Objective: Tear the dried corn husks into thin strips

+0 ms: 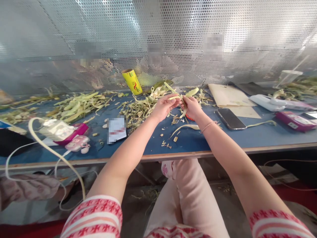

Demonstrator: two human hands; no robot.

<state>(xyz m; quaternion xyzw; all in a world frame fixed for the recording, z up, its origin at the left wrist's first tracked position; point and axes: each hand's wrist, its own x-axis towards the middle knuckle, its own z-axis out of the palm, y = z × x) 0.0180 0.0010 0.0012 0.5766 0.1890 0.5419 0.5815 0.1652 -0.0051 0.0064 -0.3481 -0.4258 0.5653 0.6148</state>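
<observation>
Pale green plant strips (174,98) are held above the blue table (146,145), pinched by the fingers of the left hand (163,107) and the right hand (193,107). Shredded leaves (136,112) are heaped just left. A tilted yellow tube (132,82) is noted on the far side, a dark phone (231,119) at right.

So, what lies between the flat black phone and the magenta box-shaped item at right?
In the head view, a thin, pale green plant strip lies between them on the blue table; a cream sheet partly reaches in.
</observation>
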